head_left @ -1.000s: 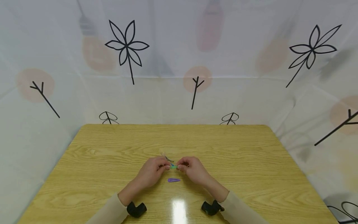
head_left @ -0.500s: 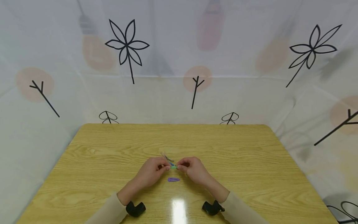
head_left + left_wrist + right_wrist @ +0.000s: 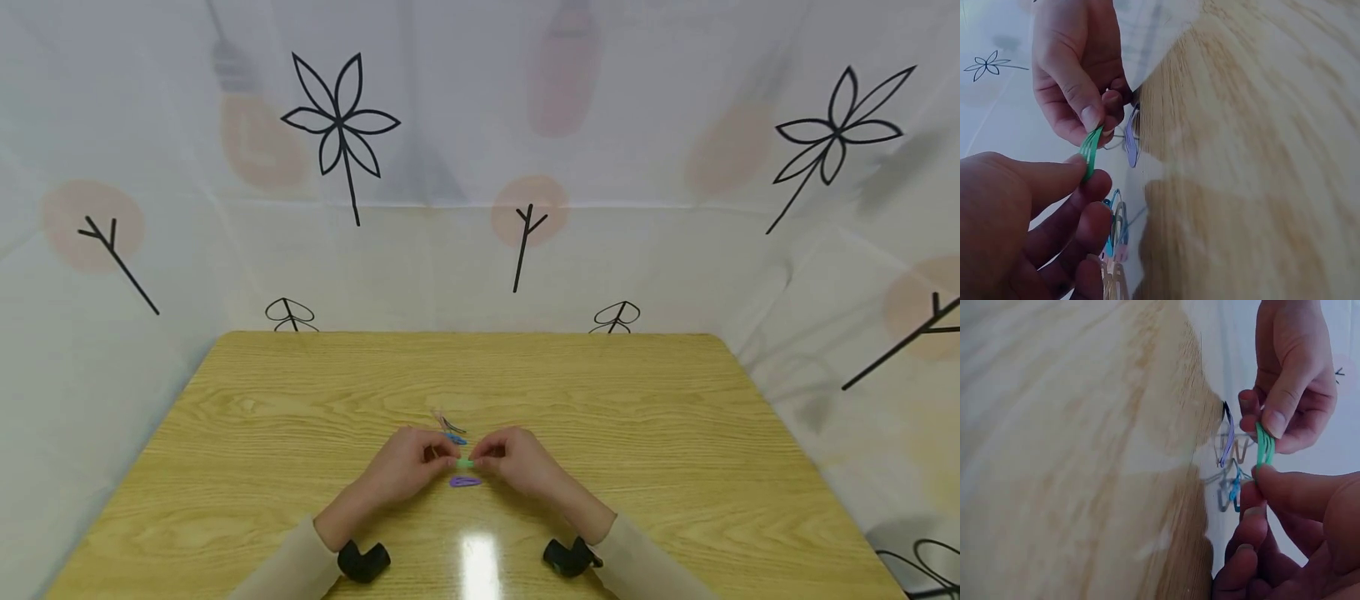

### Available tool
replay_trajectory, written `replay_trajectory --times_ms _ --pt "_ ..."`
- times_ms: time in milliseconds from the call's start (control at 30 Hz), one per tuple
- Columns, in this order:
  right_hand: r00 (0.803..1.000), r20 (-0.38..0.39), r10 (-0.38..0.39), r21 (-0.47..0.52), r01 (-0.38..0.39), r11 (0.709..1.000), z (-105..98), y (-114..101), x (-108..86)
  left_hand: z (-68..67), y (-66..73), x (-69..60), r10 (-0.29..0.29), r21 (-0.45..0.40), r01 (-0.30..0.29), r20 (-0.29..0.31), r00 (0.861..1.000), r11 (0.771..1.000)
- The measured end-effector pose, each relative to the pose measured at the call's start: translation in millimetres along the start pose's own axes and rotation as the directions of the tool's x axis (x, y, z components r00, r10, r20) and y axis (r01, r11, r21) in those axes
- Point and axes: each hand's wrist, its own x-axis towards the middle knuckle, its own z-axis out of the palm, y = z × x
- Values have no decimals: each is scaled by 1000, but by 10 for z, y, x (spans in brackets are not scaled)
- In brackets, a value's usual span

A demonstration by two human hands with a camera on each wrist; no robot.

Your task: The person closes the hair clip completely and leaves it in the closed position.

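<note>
A green snap hair clip (image 3: 464, 463) is stretched between my two hands, just above the table. My left hand (image 3: 411, 463) pinches one end between thumb and index finger. At the other end, the thumb and fingers of my right hand (image 3: 519, 463) pinch it too. Both wrist views show the green clip (image 3: 1090, 150) held at its two ends, with its slotted middle exposed. On the near side of the hands lies a purple snap hair clip (image 3: 465, 482). Beyond them is a blue hair clip (image 3: 456, 438), partly behind my left fingers.
Farther back, some thin dark and pinkish clips (image 3: 450, 423) lie close to the blue one. The wooden table (image 3: 637, 392) reaches back to a patterned white cloth (image 3: 450, 275). A bright light reflection (image 3: 480, 558) shows near the table's front.
Both hands have come toward the person with the green clip, from beside the blue clip to just behind the purple one. More of the blue clip shows. The purple clip stays put.
</note>
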Motion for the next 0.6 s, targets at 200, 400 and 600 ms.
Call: replay_trajectory --times_ms 200,400,600 --pt "998 62 -24 -34 26 999 4 24 11 27 -46 -3 -3 41 1 46 999 999" --pt "994 96 -43 -75 51 996 1 4 20 23 -41 -1 6 56 -10 70 997 998" --pt "994 97 -58 -117 69 991 6 -24 13 16 -37 14 32 73 -38 87 996 997"
